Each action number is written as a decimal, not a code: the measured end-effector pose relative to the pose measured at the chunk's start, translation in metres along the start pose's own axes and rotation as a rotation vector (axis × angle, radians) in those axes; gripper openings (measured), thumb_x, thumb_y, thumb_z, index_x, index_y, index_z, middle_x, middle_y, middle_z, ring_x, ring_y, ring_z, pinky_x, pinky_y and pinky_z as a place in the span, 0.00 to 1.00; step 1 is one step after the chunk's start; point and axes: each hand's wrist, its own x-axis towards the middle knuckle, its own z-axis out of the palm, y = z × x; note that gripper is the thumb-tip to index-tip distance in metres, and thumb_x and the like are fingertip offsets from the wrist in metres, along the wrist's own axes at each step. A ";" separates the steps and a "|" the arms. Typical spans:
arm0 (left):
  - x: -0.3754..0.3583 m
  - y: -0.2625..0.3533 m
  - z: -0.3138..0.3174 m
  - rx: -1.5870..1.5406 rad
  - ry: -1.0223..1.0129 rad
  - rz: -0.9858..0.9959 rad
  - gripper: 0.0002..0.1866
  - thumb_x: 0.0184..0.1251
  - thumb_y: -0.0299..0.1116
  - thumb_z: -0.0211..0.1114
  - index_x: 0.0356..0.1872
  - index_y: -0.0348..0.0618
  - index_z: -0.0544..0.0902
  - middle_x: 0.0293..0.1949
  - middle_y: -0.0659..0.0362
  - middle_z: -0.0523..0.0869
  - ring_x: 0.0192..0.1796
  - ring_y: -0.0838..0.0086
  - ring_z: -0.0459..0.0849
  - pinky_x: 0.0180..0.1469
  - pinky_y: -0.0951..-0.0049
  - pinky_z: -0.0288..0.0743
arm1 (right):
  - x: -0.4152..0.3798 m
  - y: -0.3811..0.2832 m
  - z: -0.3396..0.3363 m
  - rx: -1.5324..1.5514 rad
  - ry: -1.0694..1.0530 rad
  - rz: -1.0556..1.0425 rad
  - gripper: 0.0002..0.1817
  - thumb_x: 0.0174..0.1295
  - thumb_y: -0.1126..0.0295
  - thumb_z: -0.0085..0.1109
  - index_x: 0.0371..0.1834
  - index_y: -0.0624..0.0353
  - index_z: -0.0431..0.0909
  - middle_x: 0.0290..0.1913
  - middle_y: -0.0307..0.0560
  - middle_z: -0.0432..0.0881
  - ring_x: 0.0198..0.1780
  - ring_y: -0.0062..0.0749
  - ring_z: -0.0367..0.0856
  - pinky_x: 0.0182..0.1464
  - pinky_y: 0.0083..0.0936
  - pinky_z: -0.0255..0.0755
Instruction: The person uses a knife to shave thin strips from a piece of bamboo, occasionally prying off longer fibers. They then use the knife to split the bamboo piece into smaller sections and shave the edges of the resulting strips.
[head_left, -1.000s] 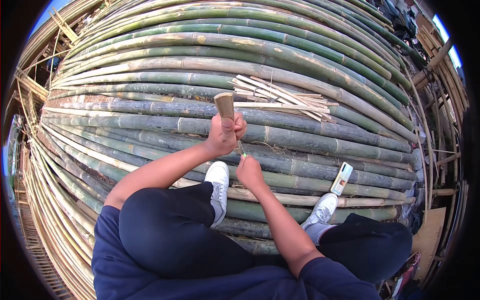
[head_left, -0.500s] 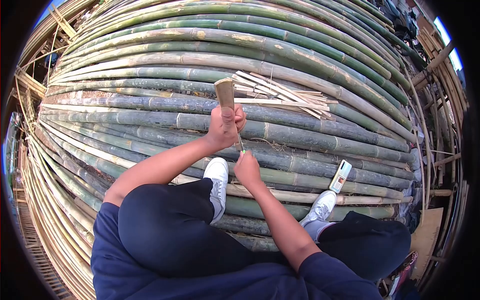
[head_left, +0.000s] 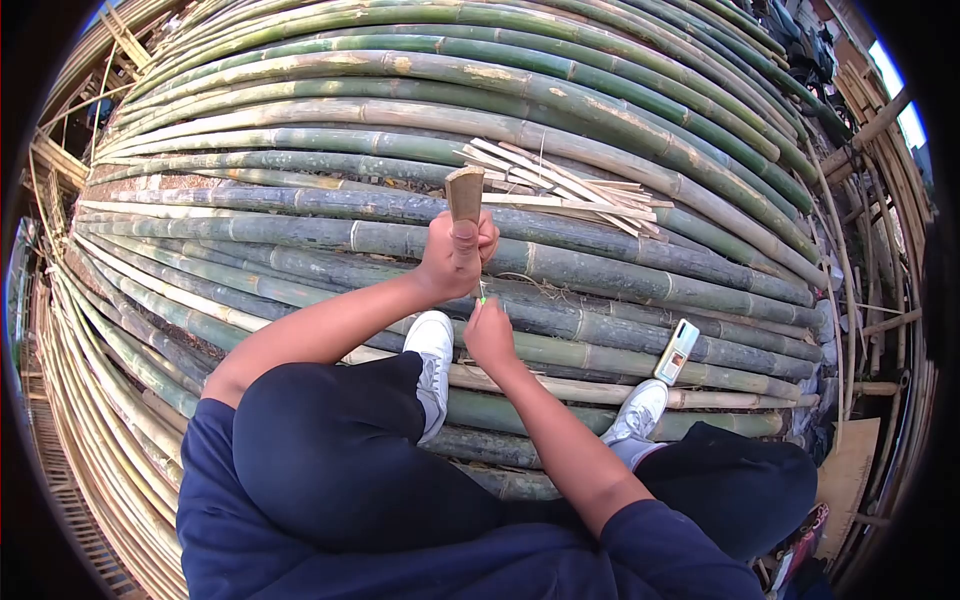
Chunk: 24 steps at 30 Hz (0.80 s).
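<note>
My left hand [head_left: 456,262] is closed round a short split piece of bamboo [head_left: 465,193], its thumb along the near face. The piece stands up above the fist with its cut top end showing; its lower part is hidden by my fingers. Just below, my right hand [head_left: 488,335] is closed on what looks like a small knife [head_left: 483,299] with a bit of green at the handle. Its thin blade reaches up toward the underside of my left fist. Whether the blade touches the bamboo cannot be made out.
Long bamboo poles [head_left: 620,265] lie side by side beneath me. A pile of thin bamboo strips [head_left: 570,188] rests beyond my hands. A phone [head_left: 677,352] lies by my right shoe [head_left: 640,408]. My left shoe [head_left: 431,365] is near my hands. Pale poles [head_left: 110,420] run along the left.
The bamboo piece's top has shifted right and slightly down with my left hand. My right hand has moved a little left. Both grips stay closed.
</note>
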 end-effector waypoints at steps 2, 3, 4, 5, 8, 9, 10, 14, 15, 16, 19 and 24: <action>0.003 -0.001 -0.001 -0.001 0.014 0.000 0.35 0.60 0.71 0.45 0.17 0.45 0.58 0.14 0.68 0.57 0.17 0.84 0.51 0.19 0.78 0.44 | 0.002 0.009 0.007 -0.068 -0.104 0.018 0.14 0.70 0.67 0.41 0.33 0.69 0.67 0.25 0.69 0.77 0.30 0.69 0.77 0.33 0.55 0.69; 0.002 -0.002 0.000 0.017 0.019 0.008 0.35 0.61 0.71 0.45 0.17 0.45 0.58 0.14 0.68 0.57 0.17 0.84 0.51 0.19 0.78 0.44 | 0.003 -0.007 -0.006 -0.005 -0.029 0.024 0.14 0.70 0.66 0.41 0.34 0.69 0.67 0.27 0.70 0.78 0.31 0.68 0.78 0.34 0.55 0.70; 0.000 -0.004 0.000 0.032 0.026 0.012 0.35 0.61 0.71 0.45 0.18 0.45 0.58 0.14 0.68 0.57 0.17 0.84 0.51 0.19 0.78 0.44 | 0.001 -0.014 -0.012 0.055 0.043 0.033 0.15 0.70 0.66 0.42 0.34 0.70 0.68 0.28 0.71 0.79 0.33 0.67 0.79 0.36 0.54 0.72; -0.002 -0.004 -0.001 0.029 0.030 0.006 0.35 0.61 0.71 0.45 0.18 0.45 0.58 0.14 0.68 0.57 0.17 0.84 0.51 0.19 0.78 0.44 | -0.002 -0.010 -0.006 0.051 0.037 0.038 0.15 0.70 0.66 0.42 0.34 0.70 0.68 0.28 0.71 0.79 0.33 0.67 0.79 0.36 0.54 0.72; 0.001 -0.004 -0.002 0.028 0.024 0.024 0.35 0.62 0.70 0.44 0.18 0.45 0.58 0.14 0.68 0.56 0.17 0.84 0.51 0.19 0.78 0.44 | -0.005 0.016 0.015 -0.057 -0.159 0.089 0.15 0.70 0.67 0.41 0.34 0.71 0.69 0.29 0.71 0.79 0.33 0.66 0.79 0.36 0.53 0.72; 0.002 -0.004 -0.002 0.029 0.019 0.028 0.35 0.62 0.70 0.44 0.18 0.45 0.58 0.14 0.68 0.56 0.17 0.84 0.51 0.19 0.78 0.44 | -0.003 0.011 0.009 -0.055 -0.152 0.088 0.15 0.70 0.67 0.41 0.34 0.71 0.69 0.29 0.71 0.79 0.33 0.66 0.79 0.36 0.53 0.72; 0.004 -0.004 -0.002 0.018 0.041 0.017 0.35 0.62 0.70 0.44 0.18 0.44 0.58 0.14 0.68 0.56 0.17 0.84 0.51 0.19 0.78 0.44 | 0.000 0.001 0.000 -0.005 -0.099 0.075 0.15 0.70 0.67 0.41 0.34 0.70 0.69 0.28 0.71 0.78 0.33 0.67 0.79 0.36 0.54 0.71; -0.002 -0.004 -0.002 0.035 0.014 0.019 0.35 0.62 0.70 0.44 0.19 0.44 0.58 0.14 0.68 0.57 0.17 0.84 0.51 0.19 0.78 0.44 | -0.002 -0.007 -0.008 0.055 -0.031 0.024 0.14 0.69 0.68 0.42 0.32 0.70 0.70 0.27 0.70 0.78 0.32 0.67 0.78 0.35 0.54 0.71; -0.001 -0.004 -0.001 0.036 0.011 0.024 0.35 0.62 0.70 0.44 0.19 0.44 0.58 0.14 0.68 0.57 0.17 0.84 0.51 0.19 0.78 0.44 | -0.002 0.000 -0.004 0.055 -0.026 0.021 0.14 0.69 0.68 0.42 0.32 0.70 0.70 0.27 0.70 0.78 0.32 0.67 0.78 0.35 0.54 0.71; -0.001 -0.004 0.000 0.034 0.009 0.026 0.35 0.62 0.70 0.44 0.18 0.44 0.58 0.14 0.68 0.56 0.17 0.84 0.51 0.19 0.78 0.44 | -0.003 0.010 0.002 0.039 -0.058 0.024 0.15 0.69 0.68 0.43 0.31 0.70 0.70 0.26 0.71 0.77 0.32 0.68 0.77 0.34 0.55 0.69; -0.001 0.000 -0.002 0.028 -0.004 0.011 0.35 0.62 0.70 0.44 0.18 0.44 0.57 0.14 0.68 0.56 0.17 0.84 0.51 0.19 0.78 0.44 | 0.001 -0.003 -0.006 0.071 -0.065 0.044 0.16 0.69 0.67 0.43 0.30 0.71 0.70 0.26 0.73 0.76 0.32 0.70 0.76 0.35 0.55 0.68; -0.003 -0.004 -0.007 -0.021 -0.052 0.037 0.33 0.65 0.66 0.46 0.21 0.41 0.61 0.16 0.66 0.61 0.18 0.83 0.59 0.19 0.79 0.52 | -0.007 0.014 0.005 0.040 -0.145 0.110 0.18 0.70 0.65 0.42 0.31 0.72 0.71 0.29 0.75 0.77 0.35 0.70 0.77 0.39 0.55 0.70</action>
